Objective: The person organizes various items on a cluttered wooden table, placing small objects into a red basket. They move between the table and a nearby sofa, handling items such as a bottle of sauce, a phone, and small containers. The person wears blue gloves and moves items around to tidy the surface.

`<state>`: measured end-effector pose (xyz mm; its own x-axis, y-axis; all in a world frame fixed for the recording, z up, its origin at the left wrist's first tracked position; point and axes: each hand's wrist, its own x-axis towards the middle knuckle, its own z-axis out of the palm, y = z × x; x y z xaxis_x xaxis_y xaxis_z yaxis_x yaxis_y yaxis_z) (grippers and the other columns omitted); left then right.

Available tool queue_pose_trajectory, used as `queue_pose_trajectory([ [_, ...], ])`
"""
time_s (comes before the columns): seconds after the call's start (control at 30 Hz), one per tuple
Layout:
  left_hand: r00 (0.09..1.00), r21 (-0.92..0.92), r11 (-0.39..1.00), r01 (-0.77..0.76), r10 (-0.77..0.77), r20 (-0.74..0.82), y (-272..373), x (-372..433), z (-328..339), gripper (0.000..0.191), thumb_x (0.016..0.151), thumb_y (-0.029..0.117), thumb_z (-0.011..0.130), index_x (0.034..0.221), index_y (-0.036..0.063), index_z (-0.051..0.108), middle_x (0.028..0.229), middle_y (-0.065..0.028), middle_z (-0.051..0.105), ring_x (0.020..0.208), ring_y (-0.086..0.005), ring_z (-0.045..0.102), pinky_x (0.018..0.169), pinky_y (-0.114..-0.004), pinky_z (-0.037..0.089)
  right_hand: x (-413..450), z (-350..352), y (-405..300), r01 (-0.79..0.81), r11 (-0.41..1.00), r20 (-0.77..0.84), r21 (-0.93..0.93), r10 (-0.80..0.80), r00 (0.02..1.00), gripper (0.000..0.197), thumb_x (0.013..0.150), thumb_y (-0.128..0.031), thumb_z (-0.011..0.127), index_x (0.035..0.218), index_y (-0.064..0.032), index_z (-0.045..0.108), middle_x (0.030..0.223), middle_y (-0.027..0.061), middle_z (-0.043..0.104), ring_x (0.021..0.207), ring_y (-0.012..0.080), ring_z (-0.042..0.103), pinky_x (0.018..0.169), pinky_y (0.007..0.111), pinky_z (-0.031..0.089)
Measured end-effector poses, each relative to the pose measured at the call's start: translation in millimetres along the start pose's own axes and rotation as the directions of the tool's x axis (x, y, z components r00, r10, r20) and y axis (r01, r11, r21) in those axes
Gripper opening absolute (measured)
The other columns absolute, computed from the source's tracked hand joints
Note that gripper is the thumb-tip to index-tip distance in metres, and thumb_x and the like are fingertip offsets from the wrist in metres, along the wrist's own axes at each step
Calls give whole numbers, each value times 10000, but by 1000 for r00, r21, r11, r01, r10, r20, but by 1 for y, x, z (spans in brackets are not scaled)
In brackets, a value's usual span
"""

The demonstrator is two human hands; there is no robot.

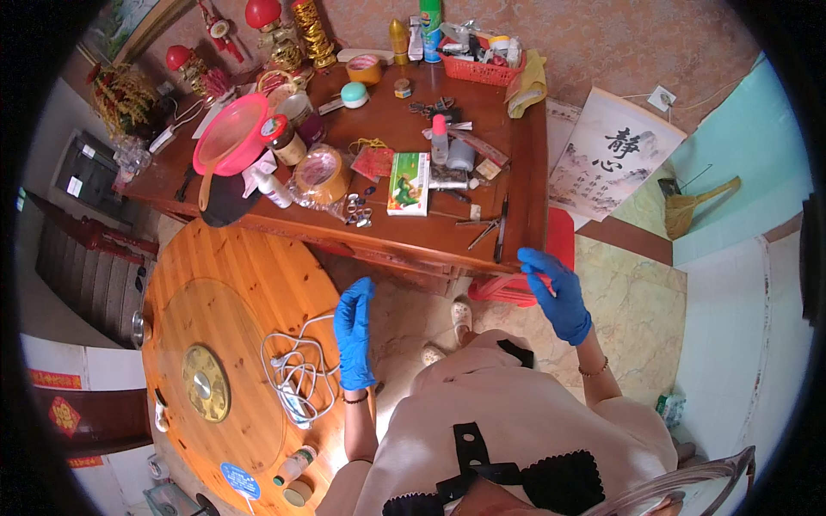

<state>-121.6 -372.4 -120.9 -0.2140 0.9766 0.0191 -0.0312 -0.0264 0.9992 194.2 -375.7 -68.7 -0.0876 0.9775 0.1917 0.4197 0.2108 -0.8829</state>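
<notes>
Blue gloves cover both of my hands, which hang in the air in front of my body. My left hand (355, 335) is beside the right edge of the round wooden table (251, 258), near a coiled white power cable (303, 374); its fingers are bent together, and whether anything is between them cannot be told. My right hand (556, 297) holds nothing, thumb and fingers apart, off the front right corner of the dark wooden cabinet (387, 235). Nearest to it on the cabinet top lie a black pen (501, 232) and a small metal tripod-like item (484, 232). A green and white box (408, 184) lies further in.
Crowding the cabinet are a pink basin (232, 134), tape rolls (321, 173), a jar (282, 138), bottles and a red basket (481, 68). A red plastic stool (510, 289) stands below my right hand. The round table holds a plastic bottle (297, 463) and a blue fan (241, 481).
</notes>
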Motion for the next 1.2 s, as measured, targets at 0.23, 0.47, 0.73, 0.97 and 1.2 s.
queue_pose_trajectory([
  [0.23, 987, -37, 997, 63, -57, 148, 19, 12, 44, 248, 893, 113, 485, 1109, 11, 550, 1084, -65, 571, 1020, -156, 519, 937, -282, 379, 48, -20, 4, 120, 993, -159, -10, -120, 980, 357, 815, 40, 510, 1162, -42, 525, 1104, 108, 564, 942, 191, 563, 828, 285, 445],
  [0.47, 865, -18, 991, 136, -109, 490, 45, 36, 69, 285, 879, 56, 461, 1154, -1, 511, 1135, -93, 545, 1089, -179, 491, 963, -308, 349, 59, -32, 25, 51, 994, -288, -99, -77, 954, 356, 802, 14, 532, 1154, -40, 528, 1119, 126, 555, 1020, 257, 539, 855, 308, 435],
  [0.73, -80, 141, 930, 339, -120, 989, 62, 49, 156, 379, 861, 185, 479, 1170, -36, 483, 1155, -128, 524, 1093, -221, 482, 970, -331, 326, -139, -24, 103, -558, 812, -837, -170, 179, 517, 359, 810, -74, 567, 1164, -69, 506, 1116, 151, 539, 1002, 317, 528, 851, 355, 441],
  [0.97, -573, 217, 968, 124, -108, 812, 42, -83, 255, 369, 843, 168, 495, 1160, -23, 498, 1126, -141, 548, 1078, -222, 497, 964, -336, 334, -452, 189, 67, -797, 250, -820, 549, 347, -456, 387, 793, -166, 601, 1153, -50, 517, 1072, 151, 546, 834, 258, 569, 738, 328, 479],
  [1.2, -824, 203, 979, -25, -135, 550, 29, -346, 290, 280, 892, 75, 417, 1138, -28, 503, 1109, -137, 550, 1033, -227, 534, 934, -345, 406, -562, 377, 5, -262, 280, -279, 924, 21, -960, 414, 788, -178, 616, 1156, -20, 510, 1064, 141, 573, 801, 220, 576, 715, 309, 478],
])
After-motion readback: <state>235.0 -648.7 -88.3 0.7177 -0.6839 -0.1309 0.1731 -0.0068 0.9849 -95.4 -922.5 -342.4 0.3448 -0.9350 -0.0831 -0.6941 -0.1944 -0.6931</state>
